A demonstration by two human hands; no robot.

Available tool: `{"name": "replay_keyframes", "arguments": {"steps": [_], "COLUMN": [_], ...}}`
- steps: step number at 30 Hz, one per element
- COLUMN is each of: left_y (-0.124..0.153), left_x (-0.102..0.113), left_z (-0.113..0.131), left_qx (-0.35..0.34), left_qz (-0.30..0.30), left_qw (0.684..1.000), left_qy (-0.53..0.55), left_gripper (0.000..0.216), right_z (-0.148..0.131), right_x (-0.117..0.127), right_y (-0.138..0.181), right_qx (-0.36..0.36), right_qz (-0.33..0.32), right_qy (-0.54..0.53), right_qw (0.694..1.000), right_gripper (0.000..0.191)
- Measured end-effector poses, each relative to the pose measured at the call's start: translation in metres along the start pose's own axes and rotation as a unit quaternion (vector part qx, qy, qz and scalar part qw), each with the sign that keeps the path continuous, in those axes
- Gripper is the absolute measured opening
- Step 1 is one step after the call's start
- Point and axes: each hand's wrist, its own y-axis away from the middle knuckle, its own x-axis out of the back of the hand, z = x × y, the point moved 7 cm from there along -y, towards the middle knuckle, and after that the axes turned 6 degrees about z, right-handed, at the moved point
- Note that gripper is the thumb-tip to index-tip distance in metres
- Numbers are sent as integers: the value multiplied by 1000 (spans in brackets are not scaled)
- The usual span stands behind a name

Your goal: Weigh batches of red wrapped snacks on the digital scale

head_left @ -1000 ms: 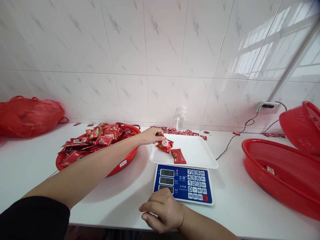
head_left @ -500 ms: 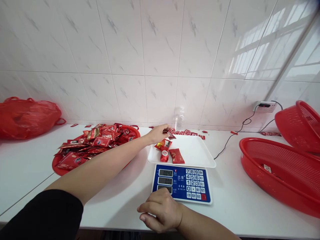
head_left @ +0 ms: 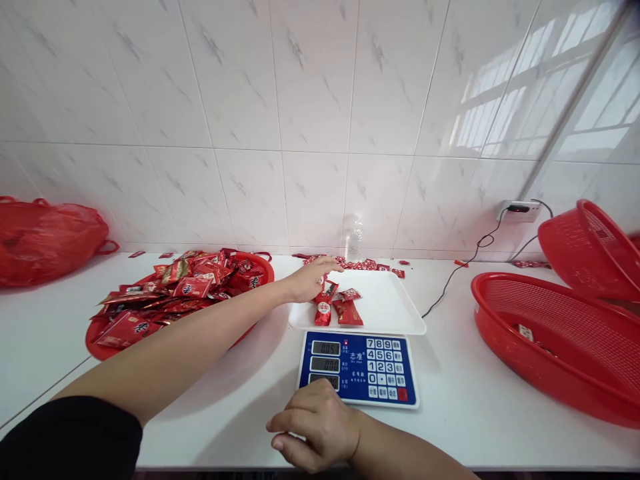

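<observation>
A blue electronic scale (head_left: 358,368) with a white weighing tray (head_left: 390,307) stands on the white counter. Several small red snack packets (head_left: 336,307) lie on the tray's left part. My left hand (head_left: 310,277) reaches over the tray's left edge, fingers stretched out just above the packets, holding nothing I can see. My right hand (head_left: 315,428) rests on the counter in front of the scale, fingers curled loosely, with nothing visible in it. To the left, a red basket (head_left: 253,327) holds a heap of red packets (head_left: 173,290).
Two large red baskets (head_left: 550,353) stand at the right, one (head_left: 590,250) tilted behind. A red plastic bag (head_left: 47,240) lies far left. Loose packets (head_left: 370,265) and a clear bottle (head_left: 353,239) sit by the tiled wall. A black cable (head_left: 465,267) runs to a wall socket (head_left: 518,211).
My left hand went to the back of the tray, then came back and released a packet; more packets now lie on the tray. The scale reading rose. The right hand stayed put.
</observation>
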Motion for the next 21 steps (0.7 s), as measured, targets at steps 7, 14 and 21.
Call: {"name": "replay_keyframes", "arguments": {"steps": [7,14,21], "left_y": [41,49,17], "left_x": [-3,-33,-64], "left_z": [-4,-26,-16], "left_qx": [50,109,123], "left_qz": [-46,-113,-132], "left_qw": [998,988,982], "left_qy": [-7,-6,-55], "left_gripper": [62,81,90], "right_z": [0,-2,0], "right_x": [-1,3,1], "right_y": [0,-4,-1], "right_qx": [4,12,10], "right_qz": [10,48,35], "right_qy": [1,-3,5], "right_qw": [1000,999,999], "right_gripper": [23,24,23]}}
